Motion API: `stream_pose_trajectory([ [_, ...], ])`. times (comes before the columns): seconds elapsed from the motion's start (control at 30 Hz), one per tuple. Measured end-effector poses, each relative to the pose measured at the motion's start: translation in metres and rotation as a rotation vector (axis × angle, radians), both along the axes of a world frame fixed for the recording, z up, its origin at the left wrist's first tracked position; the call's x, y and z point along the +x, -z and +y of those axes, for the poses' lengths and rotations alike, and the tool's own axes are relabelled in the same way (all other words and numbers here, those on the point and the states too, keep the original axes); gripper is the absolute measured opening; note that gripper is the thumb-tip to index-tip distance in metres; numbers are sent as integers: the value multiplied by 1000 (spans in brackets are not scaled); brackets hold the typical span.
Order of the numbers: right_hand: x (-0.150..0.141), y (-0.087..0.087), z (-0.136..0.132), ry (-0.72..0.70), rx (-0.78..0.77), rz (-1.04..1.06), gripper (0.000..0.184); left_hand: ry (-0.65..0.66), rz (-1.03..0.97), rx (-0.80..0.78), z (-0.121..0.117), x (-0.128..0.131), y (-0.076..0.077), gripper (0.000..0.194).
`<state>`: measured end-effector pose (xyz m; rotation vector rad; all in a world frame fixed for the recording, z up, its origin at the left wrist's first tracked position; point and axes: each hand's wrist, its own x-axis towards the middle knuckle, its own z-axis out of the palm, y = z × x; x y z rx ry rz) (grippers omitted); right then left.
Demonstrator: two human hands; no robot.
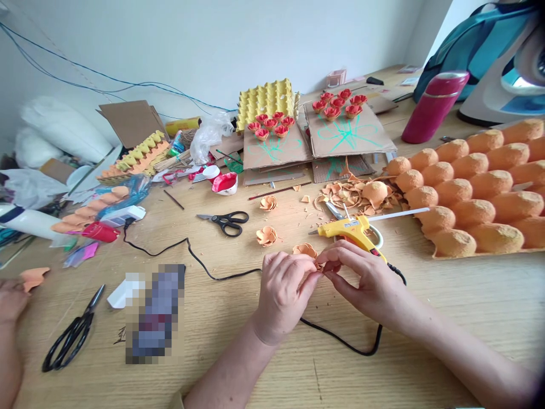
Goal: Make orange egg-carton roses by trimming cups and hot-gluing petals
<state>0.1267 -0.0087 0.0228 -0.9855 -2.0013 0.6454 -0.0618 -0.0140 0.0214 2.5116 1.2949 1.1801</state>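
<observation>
My left hand (286, 289) and my right hand (361, 281) meet fingertip to fingertip over the table. Both are closed in a pinch on a small orange egg-carton piece (318, 266), mostly hidden by the fingers. Just behind them lies an orange egg-carton flower (304, 249), partly covered by my left hand. Two similar flowers, one nearer (266, 236) and one farther (268, 203), rest beyond it. A yellow glue gun (349, 230) with a white glue stick lies right behind my right hand, its black cord looping under my wrists.
Black scissors (227, 221) lie ahead, larger scissors (74, 335) at left. Orange egg trays (477, 193) stand right, beside carton scraps (340, 193). Red flowers sit on cardboard (349, 133) at the back. Another person's hand (12, 298) holds an orange piece at the left edge.
</observation>
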Motion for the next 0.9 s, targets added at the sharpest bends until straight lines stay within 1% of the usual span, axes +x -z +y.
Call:
stream_pose_trajectory([
  [0.1, 1, 2, 0, -33, 46, -25, 23, 6, -111, -99, 1, 0, 1, 12],
  [0.23, 1, 5, -2, -53, 122, -69, 15, 40, -180, -183, 2, 0, 1, 14],
  [0.33, 1, 5, -3, -65, 110, -93, 14, 74, -177, -194, 2, 0, -1, 12],
  [0.43, 1, 2, -5, -66, 91, -74, 15, 108, -177, -178, 3, -2, -5, 9],
  [0.47, 1, 1, -5, -60, 95, -58, 16, 103, -180, -172, 4, -4, -6, 8],
  [0.53, 3, -2, -4, -32, 111, -23, 19, 49, -181, -167, 7, -7, -7, 11],
  [0.63, 9, -6, 1, 32, 128, 9, 22, -53, -114, -198, 12, -13, -1, 35],
  [0.67, 11, -6, 3, 48, 126, 11, 22, -70, -74, -217, 14, -14, 3, 43],
  [0.73, 15, -7, 5, 69, 115, 12, 21, -91, 3, -249, 16, -15, 11, 55],
  [0.8, 17, -7, 6, 78, 98, 12, 21, -108, 55, -275, 18, -15, 18, 59],
  [0.9, 18, -7, 4, 82, 79, 8, 20, -101, 72, -322, 19, -12, 23, 56],
])
